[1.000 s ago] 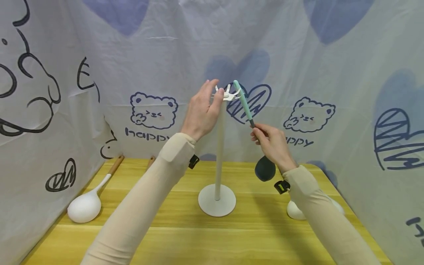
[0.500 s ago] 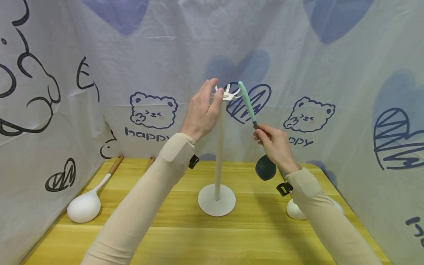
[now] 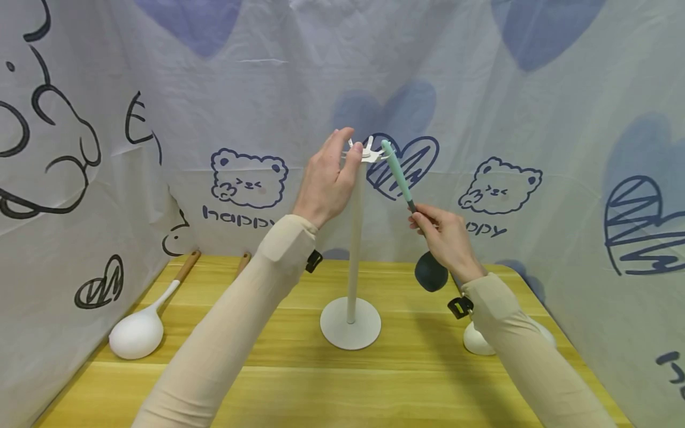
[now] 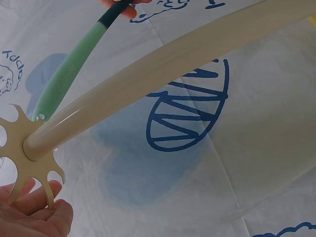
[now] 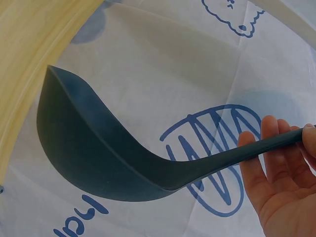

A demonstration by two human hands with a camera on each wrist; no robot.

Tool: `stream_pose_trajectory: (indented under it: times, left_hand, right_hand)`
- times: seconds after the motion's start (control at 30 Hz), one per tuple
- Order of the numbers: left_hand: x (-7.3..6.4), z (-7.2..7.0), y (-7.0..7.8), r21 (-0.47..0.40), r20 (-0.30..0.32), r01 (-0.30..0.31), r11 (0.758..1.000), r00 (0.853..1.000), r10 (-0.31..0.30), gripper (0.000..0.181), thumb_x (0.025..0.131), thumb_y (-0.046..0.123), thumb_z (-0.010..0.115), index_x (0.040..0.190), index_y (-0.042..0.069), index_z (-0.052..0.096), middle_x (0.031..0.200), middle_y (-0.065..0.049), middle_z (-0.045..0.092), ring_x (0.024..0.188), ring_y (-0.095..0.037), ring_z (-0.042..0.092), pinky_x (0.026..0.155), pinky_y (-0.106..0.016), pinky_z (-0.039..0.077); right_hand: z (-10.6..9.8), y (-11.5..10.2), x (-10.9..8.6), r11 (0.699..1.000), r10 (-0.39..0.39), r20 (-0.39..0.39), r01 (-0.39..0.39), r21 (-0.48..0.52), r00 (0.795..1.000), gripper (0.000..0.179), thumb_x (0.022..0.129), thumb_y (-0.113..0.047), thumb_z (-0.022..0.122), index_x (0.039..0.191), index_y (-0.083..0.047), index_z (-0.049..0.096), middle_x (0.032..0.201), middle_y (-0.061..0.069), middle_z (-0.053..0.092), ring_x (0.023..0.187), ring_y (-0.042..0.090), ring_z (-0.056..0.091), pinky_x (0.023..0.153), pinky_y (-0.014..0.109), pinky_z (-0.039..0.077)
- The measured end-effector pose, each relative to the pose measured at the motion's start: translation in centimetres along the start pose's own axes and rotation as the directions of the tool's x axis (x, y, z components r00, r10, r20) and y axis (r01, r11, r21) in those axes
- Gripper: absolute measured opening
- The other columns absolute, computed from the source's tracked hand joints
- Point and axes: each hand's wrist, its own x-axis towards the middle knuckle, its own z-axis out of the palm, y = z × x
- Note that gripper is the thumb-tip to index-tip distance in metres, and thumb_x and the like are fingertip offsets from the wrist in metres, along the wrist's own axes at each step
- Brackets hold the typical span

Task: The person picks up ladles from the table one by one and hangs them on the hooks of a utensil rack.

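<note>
A white utensil stand [image 3: 353, 249] rises from a round base, its top ringed with curved hooks. My left hand [image 3: 326, 178] grips that hook ring [image 4: 19, 163] from the left, fingers and thumb around its prongs. In my right hand [image 3: 444, 235] I pinch a ladle by the dark neck below its mint-green handle [image 3: 398, 175]. The ladle's dark bowl [image 5: 98, 143] hangs down, clear of the table. Its handle end [image 4: 47, 106] is up at a hook on the ring's right side, overlapping it in the head view.
On the wooden table [image 3: 299, 392], a white ladle [image 3: 136, 336] with a wooden handle lies at left. Another wooden handle [image 3: 244, 261] shows behind my left sleeve. A white rounded utensil [image 3: 476, 340] is partly hidden under my right forearm. Printed cloth [image 3: 321, 65] hangs around the table.
The ladle's handle end first shifted right, away from the hooks, then lowered and came back slightly left to the hook. My left hand stays on the ring.
</note>
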Motion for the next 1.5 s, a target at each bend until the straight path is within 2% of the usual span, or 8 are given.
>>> stream_pose_trajectory:
  times: [0.23, 0.4, 0.67, 0.93, 1.17, 1.5]
  left_hand:
    - [0.0, -0.1, 0.1, 0.009, 0.004, 0.001, 1.0, 1.0, -0.001, 0.051, 0.105, 0.038, 0.034, 0.147, 0.01, 0.043, 0.153, -0.007, 0.043, 0.145, -0.02, 0.035, 0.121, -0.028, 0.027]
    - [0.0, -0.1, 0.1, 0.016, 0.006, 0.003, 1.0, 1.0, -0.003, 0.051, 0.105, 0.038, 0.034, 0.146, 0.01, 0.044, 0.152, -0.007, 0.045, 0.142, -0.021, 0.04, 0.118, -0.03, 0.032]
    - [-0.1, 0.0, 0.0, 0.016, -0.001, 0.012, 1.0, 1.0, -0.012, 0.05, 0.104, 0.038, 0.034, 0.144, 0.011, 0.047, 0.152, -0.008, 0.044, 0.147, -0.019, 0.032, 0.122, -0.032, 0.026]
    - [0.0, 0.0, -0.2, 0.005, -0.003, 0.012, 1.0, 1.0, -0.012, 0.049, 0.104, 0.04, 0.036, 0.141, 0.011, 0.05, 0.149, -0.008, 0.048, 0.147, -0.018, 0.032, 0.121, -0.031, 0.026]
    - [-0.1, 0.0, -0.4, -0.007, -0.028, -0.017, 1.0, 0.999, 0.017, 0.048, 0.104, 0.04, 0.039, 0.136, 0.009, 0.055, 0.146, -0.007, 0.052, 0.146, -0.015, 0.033, 0.121, -0.026, 0.024]
    - [-0.1, 0.0, -0.4, 0.001, -0.031, -0.031, 1.0, 0.999, 0.031, 0.051, 0.105, 0.041, 0.036, 0.141, 0.009, 0.051, 0.149, -0.008, 0.048, 0.147, -0.015, 0.031, 0.121, -0.026, 0.024]
  right_hand:
    - [0.1, 0.0, -0.1, 1.0, -0.006, -0.009, 0.006, -0.011, 1.0, 0.031, 0.101, -0.015, 0.054, 0.125, 0.0, 0.065, 0.106, 0.017, 0.073, 0.094, 0.028, 0.071, 0.082, 0.037, 0.06]
    - [0.3, 0.1, -0.2, 1.0, 0.026, 0.001, -0.026, 0.002, 1.0, 0.032, 0.101, -0.017, 0.054, 0.127, -0.002, 0.064, 0.107, 0.016, 0.072, 0.095, 0.027, 0.071, 0.083, 0.037, 0.06]
    - [0.6, 0.3, -0.3, 0.999, 0.038, 0.009, -0.038, 0.016, 0.999, 0.032, 0.101, -0.019, 0.054, 0.126, -0.002, 0.065, 0.107, 0.015, 0.072, 0.097, 0.03, 0.07, 0.083, 0.038, 0.06]
    - [1.0, 0.2, -0.5, 0.999, 0.053, 0.028, -0.054, 0.006, 0.998, 0.032, 0.102, -0.021, 0.054, 0.127, -0.004, 0.065, 0.108, 0.014, 0.072, 0.096, 0.025, 0.07, 0.084, 0.038, 0.06]
    - [1.5, 0.0, -0.4, 0.996, 0.058, 0.055, -0.062, 0.06, 0.997, 0.03, 0.101, -0.018, 0.054, 0.126, -0.004, 0.065, 0.109, 0.014, 0.072, 0.099, 0.028, 0.07, 0.087, 0.039, 0.059]
    - [2.3, -0.2, -0.3, 0.989, 0.068, 0.092, -0.08, 0.127, 0.993, 0.031, 0.101, -0.017, 0.055, 0.128, -0.005, 0.065, 0.107, 0.015, 0.072, 0.099, 0.027, 0.07, 0.09, 0.041, 0.058]
